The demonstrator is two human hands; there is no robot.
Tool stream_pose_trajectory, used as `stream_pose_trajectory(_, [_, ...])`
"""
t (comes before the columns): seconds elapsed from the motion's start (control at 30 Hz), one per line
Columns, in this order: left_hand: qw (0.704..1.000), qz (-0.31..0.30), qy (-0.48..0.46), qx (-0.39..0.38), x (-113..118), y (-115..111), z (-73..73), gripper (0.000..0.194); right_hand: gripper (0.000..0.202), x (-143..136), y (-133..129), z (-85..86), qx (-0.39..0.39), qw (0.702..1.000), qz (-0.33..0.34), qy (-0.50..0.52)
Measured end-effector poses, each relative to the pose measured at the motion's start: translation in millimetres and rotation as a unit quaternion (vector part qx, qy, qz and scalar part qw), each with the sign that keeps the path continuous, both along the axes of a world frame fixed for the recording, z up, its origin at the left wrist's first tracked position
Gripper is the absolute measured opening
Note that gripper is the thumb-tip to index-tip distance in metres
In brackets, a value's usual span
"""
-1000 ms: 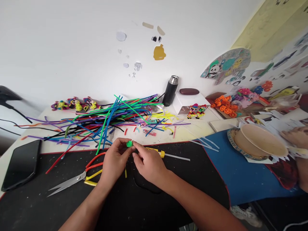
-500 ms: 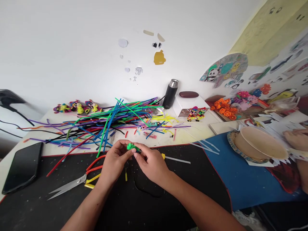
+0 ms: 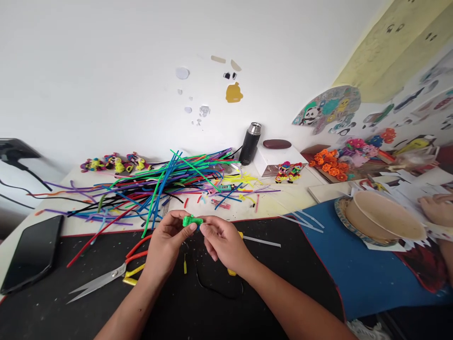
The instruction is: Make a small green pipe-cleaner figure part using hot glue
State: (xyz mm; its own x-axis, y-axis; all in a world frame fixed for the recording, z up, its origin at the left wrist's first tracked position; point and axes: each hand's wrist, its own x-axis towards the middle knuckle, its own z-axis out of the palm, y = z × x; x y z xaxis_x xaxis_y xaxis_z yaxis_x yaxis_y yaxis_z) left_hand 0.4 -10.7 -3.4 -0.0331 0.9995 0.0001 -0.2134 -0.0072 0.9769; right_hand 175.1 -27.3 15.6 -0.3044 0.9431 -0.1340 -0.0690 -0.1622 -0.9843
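Between the fingertips of both hands is a small green coiled pipe-cleaner piece, fuzzy and knobbed at one end [image 3: 191, 220], with a bit of blue under it. My left hand [image 3: 165, 248] pinches its knobbed end. My right hand [image 3: 226, 243] has thumb and forefinger closed on the other end. Under my right hand lies a mostly hidden yellow tool, probably a glue gun [image 3: 231, 272], with a clear stick [image 3: 262, 241] jutting out to the right. Large scissors [image 3: 115, 274] with red and yellow handles rest by my left wrist. A small yellow piece [image 3: 185, 265] lies below the hands.
Many coloured pipe cleaners [image 3: 159, 184] are heaped behind my hands. A phone [image 3: 31, 255] lies left. Small fuzzy figures [image 3: 288, 172] stand before a white box [image 3: 274, 158], near a black thermos [image 3: 250, 144]. At right are a bowl [image 3: 384, 222] and another person's hand [image 3: 437, 208].
The green piece has turned sideways, showing more of its length. My right-hand fingers have shifted along it. The whole view has tilted up slightly.
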Motion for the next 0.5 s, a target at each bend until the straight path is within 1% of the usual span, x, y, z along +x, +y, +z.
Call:
stream_pose_trajectory(0.13, [1.000,-0.001,0.024,0.019,0.3,-3.0,-0.7,0.034,0.066,-1.6,2.5,3.4,-0.035,0.999,0.002,0.033])
stream_pose_trajectory(0.33, [0.995,0.009,0.084,0.047,0.4,-6.3,0.2,0.030,0.059,-3.8,4.6,0.4,-0.068,0.995,0.001,0.071])
stream_pose_trajectory(0.5, [0.994,0.009,0.098,0.050,1.0,-6.6,2.2,0.029,0.058,-2.9,6.0,0.8,-0.098,0.989,-0.009,0.111])
